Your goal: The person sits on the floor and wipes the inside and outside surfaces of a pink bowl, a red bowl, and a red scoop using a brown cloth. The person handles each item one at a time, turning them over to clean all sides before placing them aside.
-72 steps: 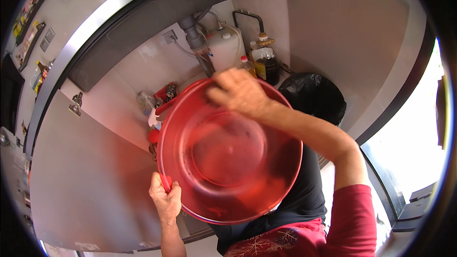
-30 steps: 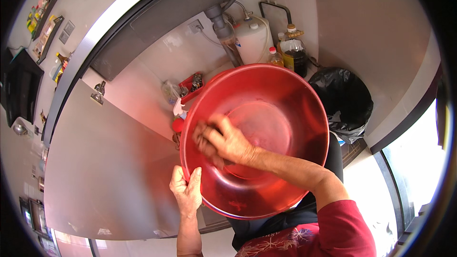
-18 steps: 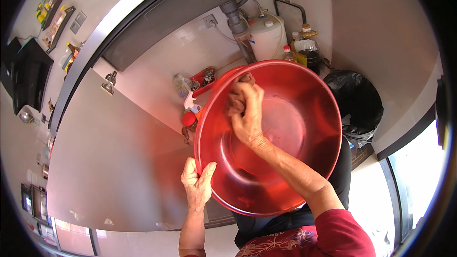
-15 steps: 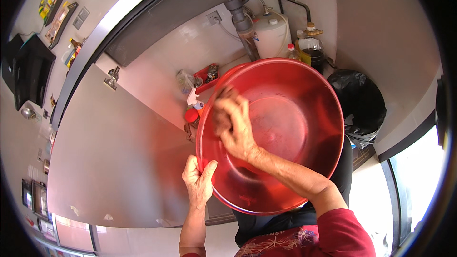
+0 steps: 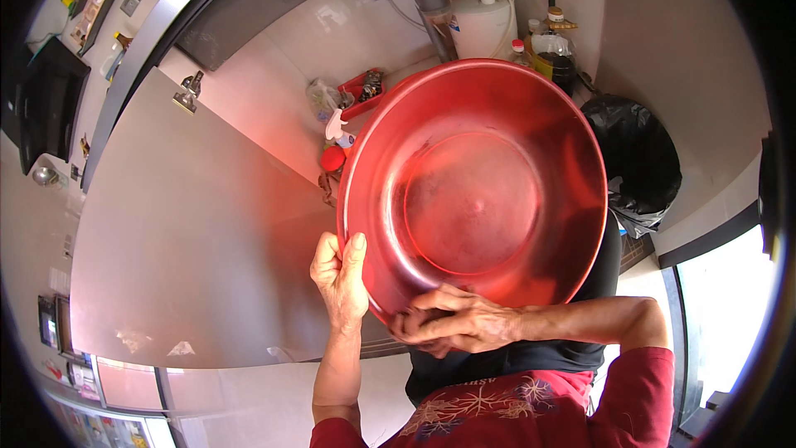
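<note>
A large round red plastic basin (image 5: 474, 199) is tilted toward me in front of an open cupboard, its inside facing up. On its left rim my left hand (image 5: 340, 278) is closed, the thumb over the edge and the fingers behind. My right hand (image 5: 456, 319) curls over the near rim at the bottom, slightly smeared by motion. It presses a dark brown cloth, mostly hidden under the fingers, against the basin there. Faint dull smudges show on the basin's bottom.
A black-bagged bin (image 5: 634, 162) stands right of the basin. Behind are a white tank (image 5: 482, 29), a grey drain pipe (image 5: 431, 4), and a bottle of dark liquid (image 5: 554, 58). A spray bottle (image 5: 338, 129) and a red tray (image 5: 361, 93) sit left. The cupboard door (image 5: 191, 241) hangs open.
My right hand has moved with the cloth from the basin's inner left wall down to the near rim. The basin sits slightly higher in view; my left hand keeps its hold.
</note>
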A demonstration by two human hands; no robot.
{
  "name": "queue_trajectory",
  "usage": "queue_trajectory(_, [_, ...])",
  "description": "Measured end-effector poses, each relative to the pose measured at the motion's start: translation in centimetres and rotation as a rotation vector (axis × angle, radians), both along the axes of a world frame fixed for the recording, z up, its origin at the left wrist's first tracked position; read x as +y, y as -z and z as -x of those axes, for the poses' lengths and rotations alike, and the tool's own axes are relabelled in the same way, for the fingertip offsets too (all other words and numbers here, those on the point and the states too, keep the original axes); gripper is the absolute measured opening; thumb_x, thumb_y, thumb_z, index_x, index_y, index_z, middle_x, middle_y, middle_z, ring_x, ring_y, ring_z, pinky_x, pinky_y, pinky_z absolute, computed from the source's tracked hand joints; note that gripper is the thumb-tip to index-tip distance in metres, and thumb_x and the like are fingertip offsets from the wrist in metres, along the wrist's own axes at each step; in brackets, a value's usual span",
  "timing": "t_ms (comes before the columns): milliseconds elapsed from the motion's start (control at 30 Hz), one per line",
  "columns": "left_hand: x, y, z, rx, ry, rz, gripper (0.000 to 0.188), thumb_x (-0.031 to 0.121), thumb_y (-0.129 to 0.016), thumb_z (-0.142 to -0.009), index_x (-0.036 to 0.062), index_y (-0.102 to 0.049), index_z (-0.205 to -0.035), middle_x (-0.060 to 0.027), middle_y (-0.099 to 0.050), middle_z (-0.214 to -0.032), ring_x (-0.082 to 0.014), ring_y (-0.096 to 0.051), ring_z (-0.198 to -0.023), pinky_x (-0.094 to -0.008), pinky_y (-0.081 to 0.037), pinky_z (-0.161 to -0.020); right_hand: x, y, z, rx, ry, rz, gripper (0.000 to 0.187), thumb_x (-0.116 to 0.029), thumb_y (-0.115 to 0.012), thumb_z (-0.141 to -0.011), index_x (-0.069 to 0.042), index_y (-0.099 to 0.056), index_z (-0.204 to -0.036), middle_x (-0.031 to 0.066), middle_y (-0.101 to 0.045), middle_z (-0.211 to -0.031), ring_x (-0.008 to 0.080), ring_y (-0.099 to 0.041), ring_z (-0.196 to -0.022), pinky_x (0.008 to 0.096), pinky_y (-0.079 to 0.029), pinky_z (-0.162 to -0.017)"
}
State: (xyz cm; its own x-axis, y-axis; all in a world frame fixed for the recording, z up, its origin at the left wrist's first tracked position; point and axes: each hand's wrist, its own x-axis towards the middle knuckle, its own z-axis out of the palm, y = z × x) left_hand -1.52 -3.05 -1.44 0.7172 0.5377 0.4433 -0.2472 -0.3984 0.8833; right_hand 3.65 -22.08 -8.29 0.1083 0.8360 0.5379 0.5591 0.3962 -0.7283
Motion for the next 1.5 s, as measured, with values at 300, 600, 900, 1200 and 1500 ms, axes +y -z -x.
queue_trajectory(300, [0.3, 0.6, -0.4, 0.049, 0.012, 0.104, 0.033, -0.004, -0.066, -0.082, 0.0091, -0.039, -0.068, 0.0075, -0.043, -0.066, 0.0003, -0.035, -0.061, -0.0158, -0.03, -0.054, 1.9, 1.3, -0.5, 0.133, 0.204, 0.073, 0.036, -0.005, -0.058, -0.081, -0.01, -0.051, -0.117, 0.0148, -0.046, -0.102, 0.0336, -0.056, -0.089, 0.0405, -0.05, -0.076])
queue_trajectory(600, [0.1, 0.1, 0.3, 0.159, -0.044, 0.041, 0.025, -0.01, -0.059, -0.078, 0.0091, -0.044, -0.074, 0.0052, -0.044, -0.066, -0.0011, -0.038, -0.054, -0.0169, -0.033, -0.045, 8.1, -2.1, -10.5, -0.702, 1.009, -0.185, 0.048, -0.018, -0.059, -0.072, -0.003, -0.05, -0.117, 0.0217, -0.046, -0.114, 0.0293, -0.051, -0.094, 0.0369, -0.045, -0.072])
queue_trajectory(900, [0.0, 0.0, 1.0, 0.094, -0.039, 0.073, 0.023, -0.011, -0.055, -0.081, 0.0064, -0.041, -0.074, 0.0036, -0.044, -0.063, -0.0011, -0.037, -0.051, -0.018, -0.031, -0.045, -6.7, -0.4, -15.7, -1.32, 1.264, 0.464, 0.042, -0.021, -0.053, -0.079, -0.011, -0.057, -0.12, 0.0131, -0.046, -0.13, 0.023, -0.046, -0.109, 0.0318, -0.039, -0.08])
queue_trajectory(1200, [-0.8, 0.6, -0.2, 0.049, -0.062, 0.077, 0.023, -0.01, -0.056, -0.081, 0.007, -0.043, -0.072, 0.0041, -0.045, -0.064, -0.0016, -0.037, -0.056, -0.0175, -0.033, -0.051, -10.8, 1.3, -2.3, -0.792, 0.854, 0.62, 0.024, -0.023, -0.059, -0.074, -0.005, -0.061, -0.09, 0.0115, -0.052, -0.092, 0.0236, -0.05, -0.085, 0.0324, -0.041, -0.066])
queue_trajectory(1500, [0.2, 1.0, 0.1, -0.005, -0.122, 0.058, 0.032, 0.006, -0.066, -0.085, 0.0086, -0.04, -0.067, 0.0057, -0.041, -0.063, -0.0036, -0.033, -0.057, -0.0204, -0.031, -0.052, 2.7, -2.3, 4.9, -0.114, 0.574, -0.015, 0.065, -0.024, -0.068, -0.074, 0.006, -0.043, -0.125, 0.0233, -0.043, -0.122, 0.0354, -0.048, -0.101, 0.0433, -0.045, -0.081])
